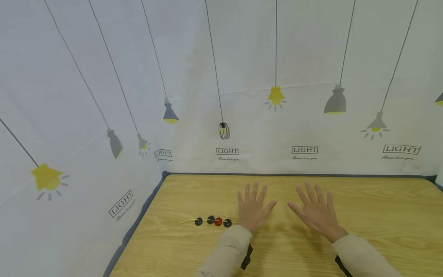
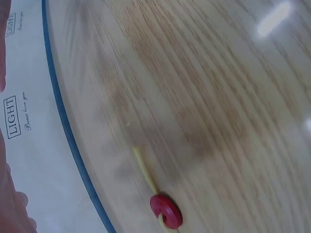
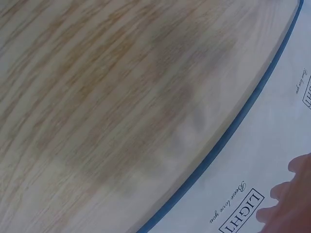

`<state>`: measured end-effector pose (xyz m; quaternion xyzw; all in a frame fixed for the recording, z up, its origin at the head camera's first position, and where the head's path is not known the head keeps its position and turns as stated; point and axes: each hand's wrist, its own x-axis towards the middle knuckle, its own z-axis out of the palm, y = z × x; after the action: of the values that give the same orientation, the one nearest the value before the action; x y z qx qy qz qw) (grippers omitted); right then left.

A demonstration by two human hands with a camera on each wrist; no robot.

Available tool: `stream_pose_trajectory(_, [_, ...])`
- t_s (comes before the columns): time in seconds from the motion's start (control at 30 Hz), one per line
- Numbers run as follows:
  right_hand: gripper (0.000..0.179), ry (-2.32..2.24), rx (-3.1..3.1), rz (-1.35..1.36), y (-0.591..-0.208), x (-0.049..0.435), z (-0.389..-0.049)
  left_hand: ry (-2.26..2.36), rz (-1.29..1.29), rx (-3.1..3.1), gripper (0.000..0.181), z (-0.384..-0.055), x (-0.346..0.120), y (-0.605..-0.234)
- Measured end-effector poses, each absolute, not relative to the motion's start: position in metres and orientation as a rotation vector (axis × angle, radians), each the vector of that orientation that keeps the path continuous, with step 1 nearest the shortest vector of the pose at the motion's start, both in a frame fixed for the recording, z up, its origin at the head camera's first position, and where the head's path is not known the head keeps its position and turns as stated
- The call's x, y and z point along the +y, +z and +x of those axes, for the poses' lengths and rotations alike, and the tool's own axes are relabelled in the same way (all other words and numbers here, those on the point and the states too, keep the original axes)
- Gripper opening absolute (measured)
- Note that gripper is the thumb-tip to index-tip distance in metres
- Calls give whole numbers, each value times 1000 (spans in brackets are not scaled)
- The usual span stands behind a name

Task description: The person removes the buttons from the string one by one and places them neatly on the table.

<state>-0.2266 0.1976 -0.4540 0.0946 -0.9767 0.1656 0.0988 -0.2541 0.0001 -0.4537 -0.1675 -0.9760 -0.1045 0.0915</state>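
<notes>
My left hand (image 1: 253,211) is held palm down with its fingers spread, over the wooden table. Just left of it lies a yellow cord (image 1: 187,221) threaded through round disc-shaped beads: three dark ones and a red bead (image 1: 218,221) among them. The cord runs on toward the left wrist, which hides its far part. In the left wrist view a red bead (image 2: 166,211) with a central hole sits near a cord end. My right hand (image 1: 316,216), also spread palm down, holds nothing; bare tabletop shows beneath it in the right wrist view.
The wood-grain table (image 1: 387,215) has a dark blue edge (image 1: 294,175) along the back and left. White sheeting (image 1: 249,115) printed with hanging lamps and the word LIGHT rises behind it and on the left side. Light-coloured sleeves with black wrist straps cover both forearms.
</notes>
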Motion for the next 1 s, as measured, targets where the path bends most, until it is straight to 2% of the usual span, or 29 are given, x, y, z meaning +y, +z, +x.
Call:
stream_pose_trajectory(0.73, [75,557,-2777,383,-453,178,-225,-342,-657,-2835,61,-265,-41,-459])
stream_pose_trajectory(1.0, [64,590,-2647,377,-460,170,-234,-467,-624,-2714,58,-264,-76,-459])
